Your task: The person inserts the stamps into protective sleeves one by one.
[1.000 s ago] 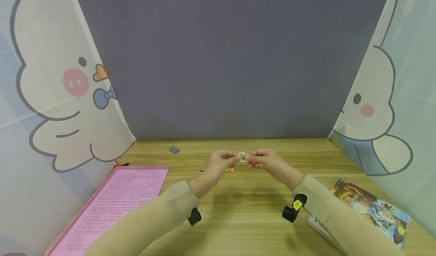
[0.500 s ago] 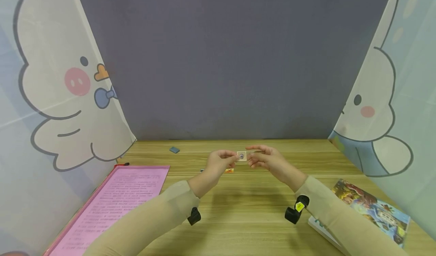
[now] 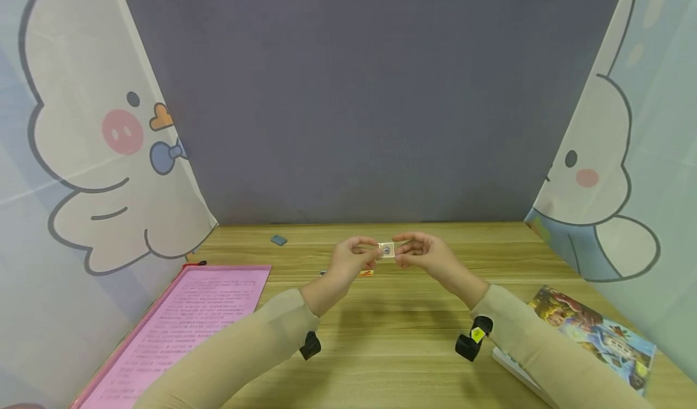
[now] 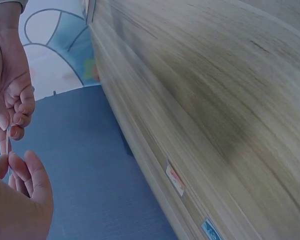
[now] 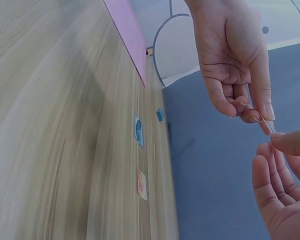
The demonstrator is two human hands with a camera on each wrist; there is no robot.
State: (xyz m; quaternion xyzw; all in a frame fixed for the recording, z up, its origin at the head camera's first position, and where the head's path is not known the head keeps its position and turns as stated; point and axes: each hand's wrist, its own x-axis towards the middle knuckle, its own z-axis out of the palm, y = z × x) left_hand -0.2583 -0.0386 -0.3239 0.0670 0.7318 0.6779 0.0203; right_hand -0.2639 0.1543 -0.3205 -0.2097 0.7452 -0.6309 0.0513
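A thin, small square card with a pale border and a dark round print is held up in front of me, above the table. My left hand pinches its left side between thumb and fingers. At its right edge, my right hand pinches with thumb and fingertips, the index finger arched above. Seen edge-on in the right wrist view, the card runs between the left hand and the right thumb. Fingertips hide parts of both its sides.
Two small flat pieces, one red-and-yellow and one blue, lie on the wooden table below my hands. Farther back is a blue-grey block. A pink printed sheet is at left, a colourful illustrated box at right.
The right hand loosened from the card half a second ago, its fingers spreading, and now its fingertips are back at the right edge. The left hand keeps its pinch.
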